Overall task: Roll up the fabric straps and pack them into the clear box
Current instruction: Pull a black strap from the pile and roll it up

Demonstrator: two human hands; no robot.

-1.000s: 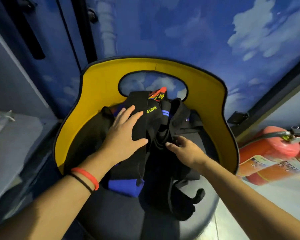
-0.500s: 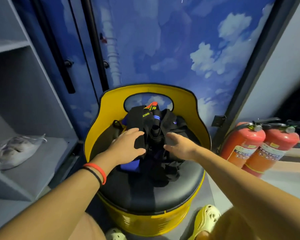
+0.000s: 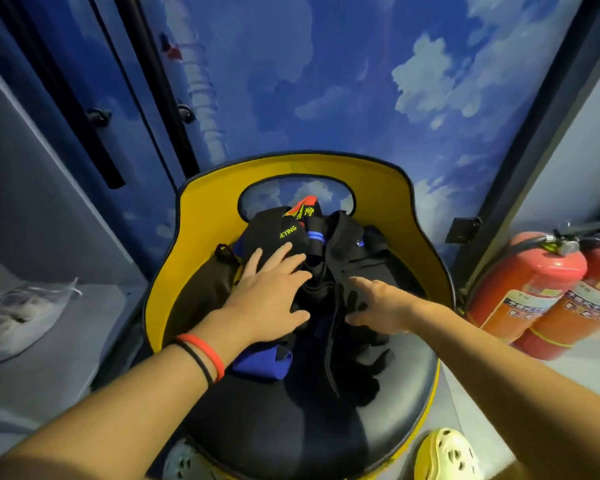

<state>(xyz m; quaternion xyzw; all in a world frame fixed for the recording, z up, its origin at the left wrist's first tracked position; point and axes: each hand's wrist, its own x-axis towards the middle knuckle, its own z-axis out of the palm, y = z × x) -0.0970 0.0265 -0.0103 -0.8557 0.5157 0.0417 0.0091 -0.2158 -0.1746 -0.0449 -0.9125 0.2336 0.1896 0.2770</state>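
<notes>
Rear wall point(image 3: 326, 81) painted as blue sky with white clouds, crossed at left by black vertical rails point(image 3: 158, 81) and bounded at right by a dark frame point(image 3: 530, 140) next to a plain grey wall point(image 3: 589, 150). Grey shelf unit point(image 3: 101, 323) at left, holding a clear plastic bag point(image 3: 21, 313); yellow tub chair point(image 3: 388, 202) with black seat at centre. Two red fire extinguishers point(image 3: 534, 289) standing on the grey floor point(image 3: 454, 407) off the chair's right edge.

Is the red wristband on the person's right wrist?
No, the red wristband sits on the left wrist, just behind the left hand lying flat on the black fabric straps.
</notes>
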